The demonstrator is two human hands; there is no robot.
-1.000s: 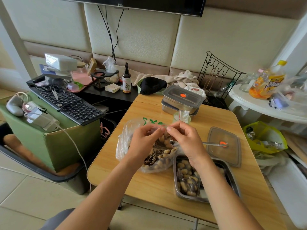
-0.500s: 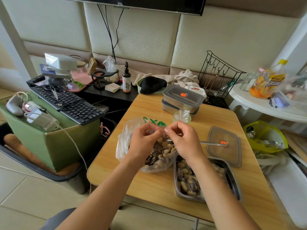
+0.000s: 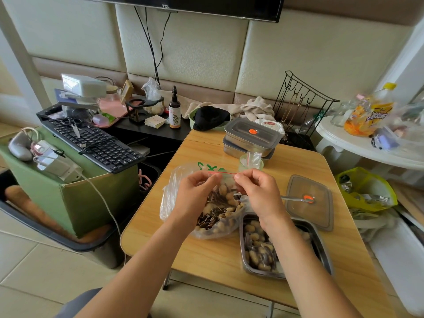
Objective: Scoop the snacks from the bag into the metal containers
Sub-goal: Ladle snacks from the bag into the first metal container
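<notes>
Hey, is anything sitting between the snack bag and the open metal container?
Nothing on the table does: the bag lies right against the container, at its left rim. Only the right forearm crosses above the container.

Clear snack bag (image 3: 183, 203) beside half-filled metal container (image 3: 321, 244)

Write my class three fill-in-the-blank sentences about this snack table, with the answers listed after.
The left hand and right hand both pinch the ___.
The spoon lies on a loose ___.
The open container sits on the bag's ___ side.
Missing words: bag; lid; right.
</notes>
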